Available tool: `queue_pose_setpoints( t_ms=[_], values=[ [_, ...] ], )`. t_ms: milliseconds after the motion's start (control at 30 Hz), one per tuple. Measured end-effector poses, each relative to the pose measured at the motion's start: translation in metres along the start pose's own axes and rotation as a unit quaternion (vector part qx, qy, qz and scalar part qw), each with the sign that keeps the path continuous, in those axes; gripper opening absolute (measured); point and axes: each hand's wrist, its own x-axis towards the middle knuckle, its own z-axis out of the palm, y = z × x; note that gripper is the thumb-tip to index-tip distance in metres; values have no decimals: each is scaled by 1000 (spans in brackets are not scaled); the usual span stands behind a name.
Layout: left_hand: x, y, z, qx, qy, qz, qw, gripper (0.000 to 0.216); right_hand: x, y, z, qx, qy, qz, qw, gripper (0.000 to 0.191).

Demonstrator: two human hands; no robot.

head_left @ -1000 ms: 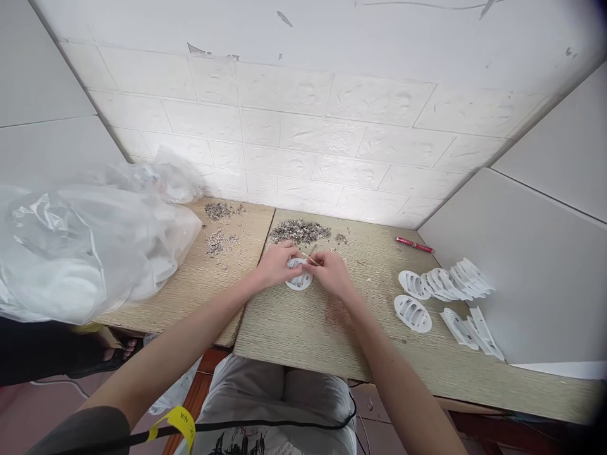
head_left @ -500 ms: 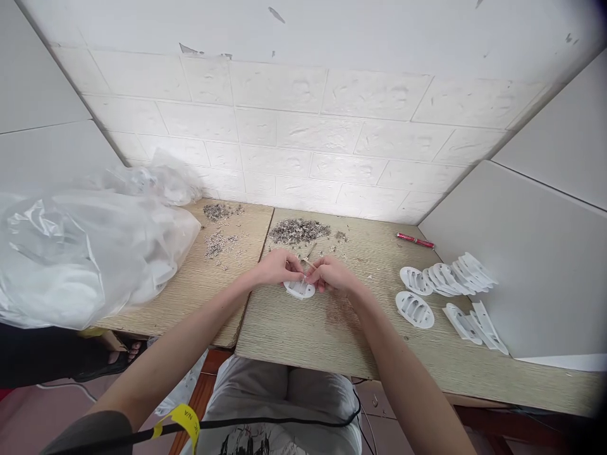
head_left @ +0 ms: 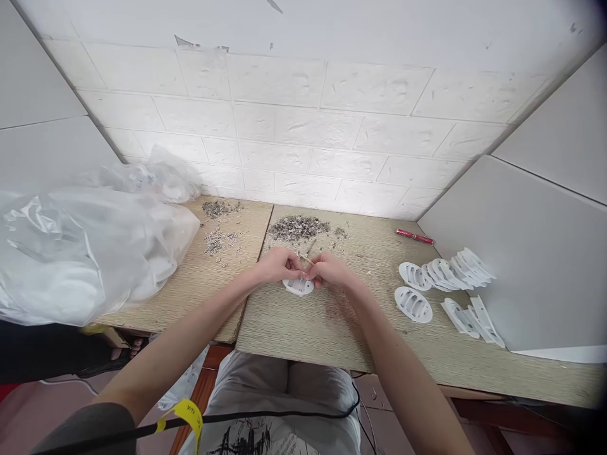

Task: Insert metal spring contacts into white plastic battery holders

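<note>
Just in front of me on the table, a white oval plastic piece with slots (head_left: 298, 288) lies under my fingertips. My left hand (head_left: 279, 264) is closed at its upper left edge, fingers pinching it. My right hand (head_left: 329, 270) meets the left over the piece, its thumb and fingers closed on a thin light-coloured stick (head_left: 307, 260) that points up and left. The stick's lower end, and any small part at the fingertips, is hidden. Beyond the hands lies a heap of small metal pieces (head_left: 298, 228).
Several similar white oval pieces (head_left: 413, 304) lie at the right, some leaning in a row (head_left: 446, 274) by a grey panel. A red pen (head_left: 415, 236) lies behind them. Smaller metal piles (head_left: 219, 241) and a large plastic bag (head_left: 95, 253) occupy the left table.
Both hands stay over the white oval piece with barely any movement. The whole view has shifted slightly, with things appearing a little higher.
</note>
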Motion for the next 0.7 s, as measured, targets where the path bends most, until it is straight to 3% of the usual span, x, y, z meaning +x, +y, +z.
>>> queue_pose_setpoints(
  t_ms=[167, 400, 700],
  values=[
    [-1, 0, 1, 25, 3, 10, 1000, 12, 2, 1, 0, -42, 9, -14, 999, 8],
    [-2, 2, 2, 137, 7, 73, 988, 17, 3, 5, -1, -154, -2, -65, 986, 15],
    [-1, -2, 3, 150, -8, 101, 983, 20, 3, 8, -9, -149, -65, -119, 979, 16]
  ],
)
